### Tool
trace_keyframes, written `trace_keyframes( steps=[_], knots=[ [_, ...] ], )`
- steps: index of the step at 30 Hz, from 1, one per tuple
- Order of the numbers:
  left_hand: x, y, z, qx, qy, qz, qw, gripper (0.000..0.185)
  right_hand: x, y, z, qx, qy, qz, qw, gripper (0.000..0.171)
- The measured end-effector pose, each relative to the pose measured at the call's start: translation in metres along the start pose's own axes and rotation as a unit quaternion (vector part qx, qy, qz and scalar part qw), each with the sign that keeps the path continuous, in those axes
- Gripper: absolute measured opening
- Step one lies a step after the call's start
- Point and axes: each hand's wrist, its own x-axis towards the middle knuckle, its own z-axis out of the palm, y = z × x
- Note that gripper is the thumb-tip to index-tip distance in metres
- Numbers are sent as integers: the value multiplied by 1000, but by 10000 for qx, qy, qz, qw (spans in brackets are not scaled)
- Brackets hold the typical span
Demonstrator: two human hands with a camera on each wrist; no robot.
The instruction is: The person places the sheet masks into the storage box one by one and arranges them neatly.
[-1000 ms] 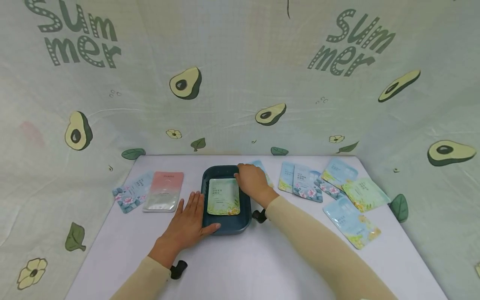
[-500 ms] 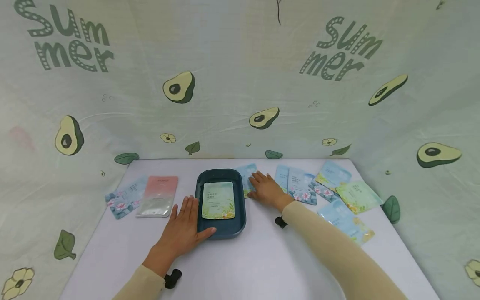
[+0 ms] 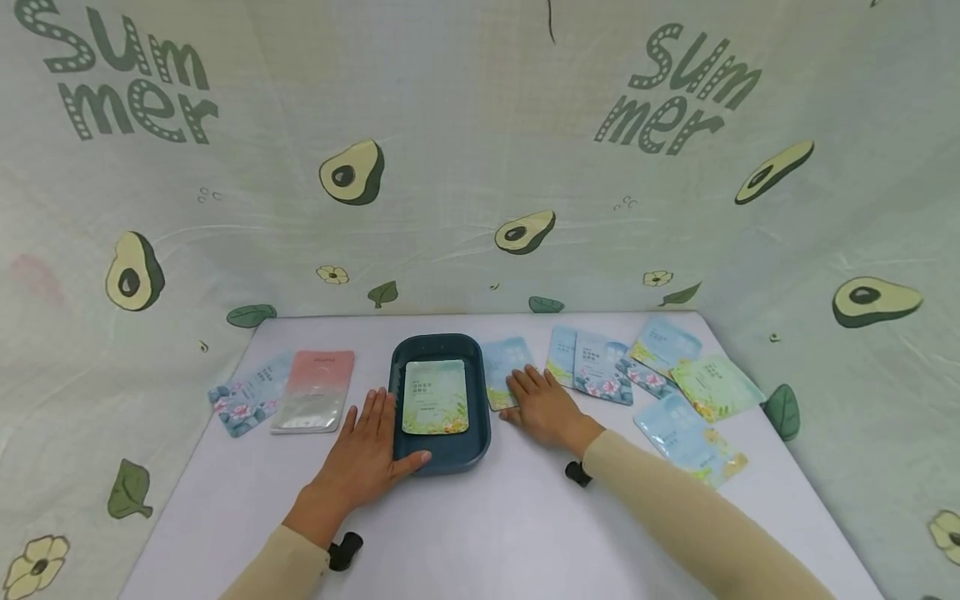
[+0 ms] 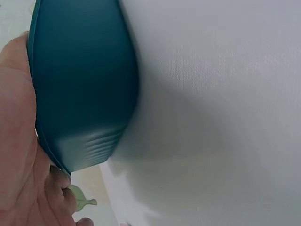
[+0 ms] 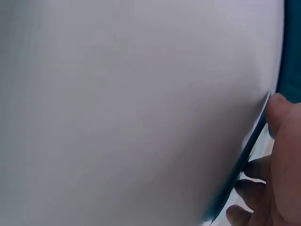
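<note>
A dark blue tray [image 3: 442, 458] stands mid-table with a green sheet mask packet [image 3: 435, 397] lying flat inside. My left hand [image 3: 362, 454] rests along its left rim, fingers straight, thumb over the near left corner. In the left wrist view the tray's side wall [image 4: 84, 75] shows beside the palm. My right hand [image 3: 547, 410] lies on a light blue mask packet [image 3: 504, 360] just right of the tray, its fingertips touching the lower right part. The right wrist view shows the thumb and fingertips along the packet's thin edge [image 5: 251, 143]; no pinch is plain.
Several blue, floral and green packets [image 3: 716, 387] overlap at the right of the white table [image 3: 480, 542]. To the left lie a pink and silver packet [image 3: 315, 392] and a blue floral packet [image 3: 255, 396]. A printed cloth [image 3: 435, 275] hangs behind.
My right hand has left the tray's far right rim and come down on the light blue packet, which has shifted slightly toward me and to the right. My left hand stays on the tray.
</note>
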Motion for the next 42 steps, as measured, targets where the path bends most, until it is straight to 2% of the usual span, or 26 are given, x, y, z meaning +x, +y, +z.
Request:
trace_keyframes(
  steps=[4,10,14,17,19,23,28,32,36,42],
  knots=[
    [1,1,-2,-27,-45,25,10000,119,-17,0,4,-37,169,-98,9998,73],
    [1,1,-4,25,-27,21,10000,120,-31,0,8,-97,665,-325,9972,66],
    [1,1,-4,-2,-58,19,10000,121,-26,9,-7,-111,949,-373,9947,62],
    [1,1,-5,-37,-32,24,10000,121,-10,27,-22,-167,1092,-207,9937,70],
    [0,1,-5,-52,-7,25,10000,121,2,40,-29,-203,944,-71,9953,81],
    [-1,0,-3,-73,-1,7,10000,121,21,60,-37,-71,345,40,9994,102],
    [-2,0,0,-124,35,43,9999,121,33,71,-37,100,-71,2,9999,109],
    [-3,-1,2,-109,60,89,9999,119,35,72,-33,272,-112,45,9996,106],
    [-3,-1,1,-112,76,106,9999,119,35,70,-32,533,95,125,9985,106],
    [-4,0,-3,-198,6,52,9998,118,35,65,-34,566,230,82,9981,104]
  ],
)
